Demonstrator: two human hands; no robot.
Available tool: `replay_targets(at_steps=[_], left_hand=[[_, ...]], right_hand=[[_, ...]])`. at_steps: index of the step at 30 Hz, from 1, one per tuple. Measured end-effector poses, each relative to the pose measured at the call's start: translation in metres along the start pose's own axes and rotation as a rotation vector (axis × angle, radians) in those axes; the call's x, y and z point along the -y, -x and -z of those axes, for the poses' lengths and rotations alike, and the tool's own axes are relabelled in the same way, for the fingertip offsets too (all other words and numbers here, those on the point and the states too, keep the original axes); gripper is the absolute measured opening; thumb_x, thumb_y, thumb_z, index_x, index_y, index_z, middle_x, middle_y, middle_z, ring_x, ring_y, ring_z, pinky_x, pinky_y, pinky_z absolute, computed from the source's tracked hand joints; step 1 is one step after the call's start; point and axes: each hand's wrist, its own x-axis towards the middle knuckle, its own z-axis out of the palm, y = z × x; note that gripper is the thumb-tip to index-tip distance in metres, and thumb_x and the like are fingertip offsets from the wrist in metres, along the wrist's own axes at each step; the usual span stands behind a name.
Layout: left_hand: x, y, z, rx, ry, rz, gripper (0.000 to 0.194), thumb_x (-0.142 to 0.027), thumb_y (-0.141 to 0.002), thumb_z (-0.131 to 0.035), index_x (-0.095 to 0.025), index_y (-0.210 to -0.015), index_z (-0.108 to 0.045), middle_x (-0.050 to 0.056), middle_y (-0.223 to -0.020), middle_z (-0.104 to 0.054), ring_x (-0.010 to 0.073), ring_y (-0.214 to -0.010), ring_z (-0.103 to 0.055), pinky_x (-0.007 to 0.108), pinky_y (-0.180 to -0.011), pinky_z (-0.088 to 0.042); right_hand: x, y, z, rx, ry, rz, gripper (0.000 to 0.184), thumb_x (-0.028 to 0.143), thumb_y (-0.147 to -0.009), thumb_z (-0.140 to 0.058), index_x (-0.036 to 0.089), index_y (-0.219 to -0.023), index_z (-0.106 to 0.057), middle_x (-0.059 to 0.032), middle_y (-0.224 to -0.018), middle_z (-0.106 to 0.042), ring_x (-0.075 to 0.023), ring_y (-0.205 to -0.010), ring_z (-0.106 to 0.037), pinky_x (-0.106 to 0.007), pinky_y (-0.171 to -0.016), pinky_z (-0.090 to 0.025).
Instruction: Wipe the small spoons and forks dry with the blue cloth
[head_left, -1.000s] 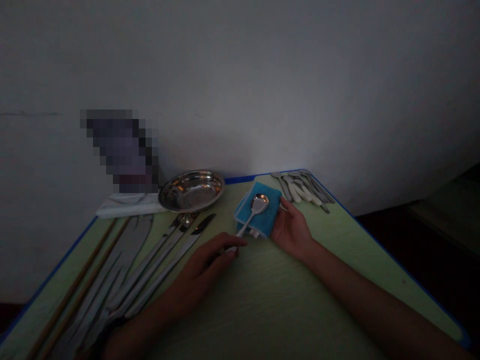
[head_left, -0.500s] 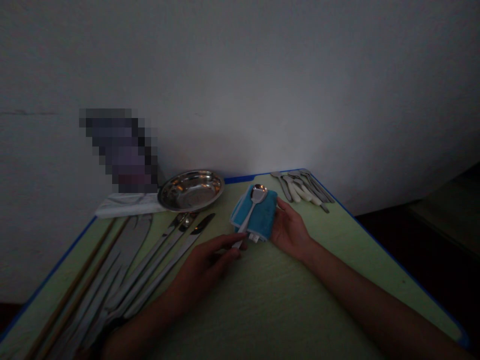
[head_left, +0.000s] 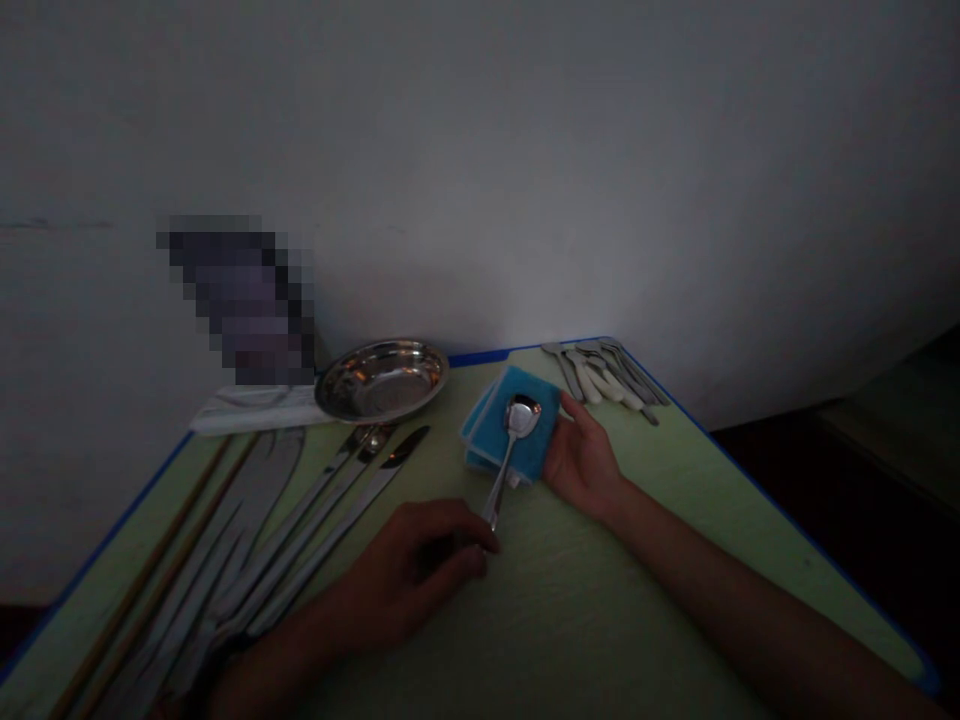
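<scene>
"Steel bowl (head_left: 382, 385), beyond the left hand (head_left: 424, 555): what does it show?"

"Its shiny inside, with bright reflections. The left hand pinches the spoon (head_left: 523, 415) by its handle, and the spoon's head lies over the blue cloth (head_left: 536, 452) ahead."

"And the right hand (head_left: 589, 458)?"

"Half curled, holding the cloth's right side; some fingers are hidden."

"Room to move?"

"Open green tabletop (head_left: 559, 600) between the forearms; its blue edge (head_left: 765, 495) runs right of the right hand."

"Changed?"

"Since half a second ago, the left hand has drawn the spoon back toward the person."
</scene>
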Motion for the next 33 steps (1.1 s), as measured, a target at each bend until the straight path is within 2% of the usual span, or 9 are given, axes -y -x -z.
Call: replay_targets(at_steps=[6, 12, 20, 24, 28, 33], left_hand=[[-0.003, -0.001, 0.005, -0.06, 0.08, -0.012, 0.02, -0.024, -0.084, -0.044, -0.019, -0.077, -0.063, -0.001, -0.065, -0.061, 0.0142, -0.062, -0.058, 0.024, -0.06, -0.042], [0.001, -0.004, 0.003, -0.189, 0.114, 0.064, 0.019, -0.023, -0.084, -0.049, -0.025, -0.089, -0.067, 0.0, -0.083, -0.069, 0.0168, -0.08, -0.063, 0.027, -0.071, -0.046], [0.007, -0.006, 0.001, -0.278, 0.137, 0.138, 0.021, -0.025, -0.081, -0.056, -0.032, -0.098, -0.066, -0.003, -0.093, -0.072, 0.017, -0.085, -0.065, 0.027, -0.075, -0.05], [0.006, -0.008, 0.0, -0.254, 0.101, 0.173, 0.019, -0.028, -0.076, -0.06, -0.029, -0.093, -0.069, -0.001, -0.088, -0.073, 0.0194, -0.078, -0.068, 0.029, -0.069, -0.052], [0.003, -0.009, -0.001, -0.155, 0.095, 0.204, 0.014, -0.028, -0.071, -0.064, -0.028, -0.083, -0.072, 0.0, -0.08, -0.074, 0.02, -0.072, -0.069, 0.029, -0.066, -0.053], [0.0, -0.006, -0.002, -0.036, 0.129, 0.151, 0.01, -0.028, -0.069, -0.068, -0.026, -0.078, -0.072, 0.001, -0.073, -0.074, 0.0181, -0.065, -0.068, 0.025, -0.059, -0.051]], right_hand=[[0.0, 0.0, 0.002, 0.054, 0.013, -0.024, 0.037, 0.036, -0.088, -0.025, 0.017, -0.108, -0.05, -0.0047, -0.084, -0.067, -0.0183, -0.079, -0.061, -0.04, -0.083, -0.044], [-0.001, 0.0, 0.006, 0.106, 0.066, -0.028, 0.037, 0.04, -0.086, -0.028, 0.019, -0.109, -0.05, -0.0044, -0.089, -0.066, -0.018, -0.082, -0.06, -0.04, -0.084, -0.043], [0.0, -0.001, 0.01, 0.096, 0.038, -0.082, 0.048, 0.048, -0.086, -0.02, 0.015, -0.104, -0.05, -0.008, -0.088, -0.065, -0.0197, -0.085, -0.06, -0.04, -0.084, -0.043], [0.0, 0.0, 0.009, 0.091, 0.045, -0.074, 0.048, 0.048, -0.086, -0.021, 0.015, -0.103, -0.05, -0.0082, -0.087, -0.065, -0.02, -0.085, -0.06, -0.041, -0.084, -0.043], [0.0, 0.0, 0.008, 0.09, 0.048, -0.072, 0.046, 0.048, -0.086, -0.023, 0.015, -0.104, -0.05, -0.0081, -0.088, -0.065, -0.0198, -0.086, -0.06, -0.041, -0.086, -0.042], [-0.001, -0.001, 0.007, 0.087, 0.034, -0.063, 0.048, 0.047, -0.087, -0.019, 0.015, -0.106, -0.049, -0.0084, -0.088, -0.065, -0.0199, -0.088, -0.06, -0.042, -0.087, -0.041]])
